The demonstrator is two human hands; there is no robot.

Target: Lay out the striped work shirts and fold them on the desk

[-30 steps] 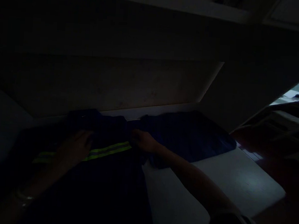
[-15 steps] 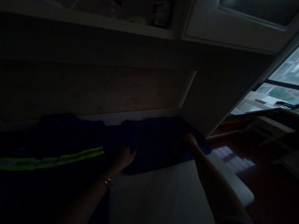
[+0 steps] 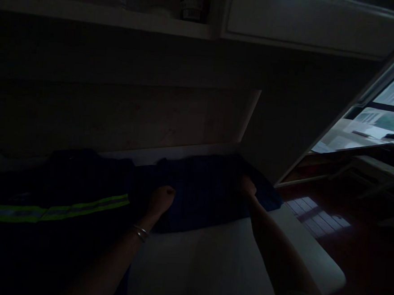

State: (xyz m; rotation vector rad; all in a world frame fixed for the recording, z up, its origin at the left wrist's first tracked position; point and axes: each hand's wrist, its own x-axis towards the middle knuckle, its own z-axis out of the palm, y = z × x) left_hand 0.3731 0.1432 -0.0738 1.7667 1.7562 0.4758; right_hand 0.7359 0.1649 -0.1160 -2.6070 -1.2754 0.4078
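A dark blue work jacket [image 3: 90, 176] with a yellow-green and grey reflective stripe [image 3: 86, 207] lies spread on the white tabletop [image 3: 209, 260]. One broad part, seemingly a sleeve [image 3: 200, 192], stretches to the right. My left hand [image 3: 162, 200], with two thin bangles at the wrist, is closed on the cloth near the inner end of this part. Farther right, my right hand [image 3: 247, 187] is curled on the same cloth near its outer end. Fingertips of both hands are hard to make out in the dim light.
Above the table runs a shelf [image 3: 101, 17] holding a dark bottle [image 3: 192, 3] and a red-labelled container. A cabinet panel [image 3: 303, 27] hangs at upper right. Beyond the table's rounded right corner are a reddish floor [image 3: 361, 262], a pale stool [image 3: 384, 169] and a window.
My left hand has shifted slightly left and up and looks more tightly closed. The view has tilted a little downward. My right hand stays at the sleeve's outer end.
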